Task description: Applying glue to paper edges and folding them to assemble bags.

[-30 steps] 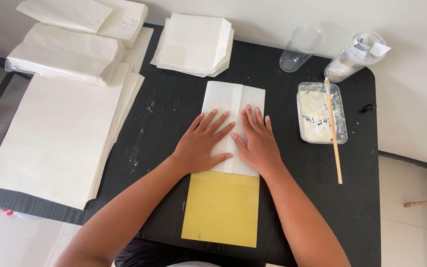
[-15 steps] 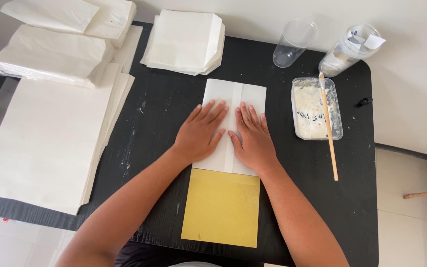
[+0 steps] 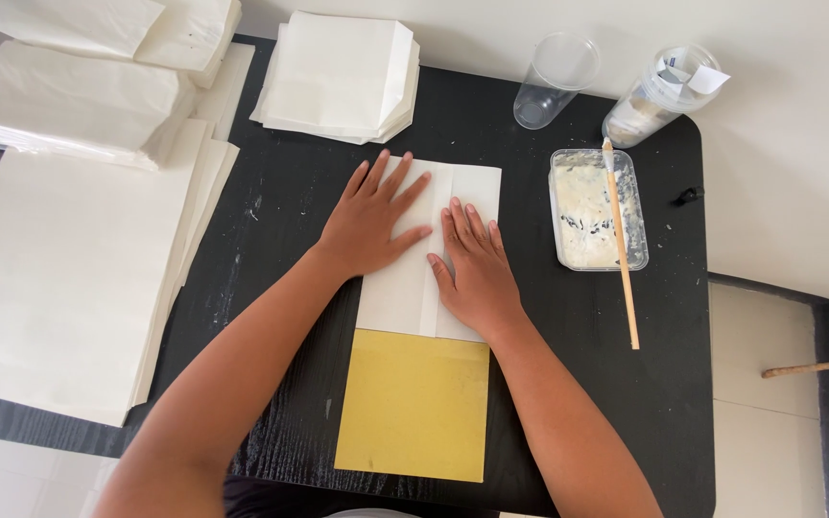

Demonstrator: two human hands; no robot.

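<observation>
We press our left hand (image 3: 368, 223) and right hand (image 3: 473, 271) flat, fingers spread, on the folded white paper (image 3: 405, 288) over yellow card (image 3: 414, 405), holding its flaps down on the counter (image 3: 290, 192).

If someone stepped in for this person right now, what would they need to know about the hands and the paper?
Left hand: flat, fingers spread, pressing the left side of the folded white paper.
Right hand: flat on the paper's right flap, beside the centre seam.
The paper lies over a yellow board on the black table; the board sticks out below it.
Paste tray with a stick brush sits to the right; a stack of folded paper lies above.
Done: both side flaps folded in, overlapping at the middle.
Left: the bottom edge looks unfolded.
</observation>
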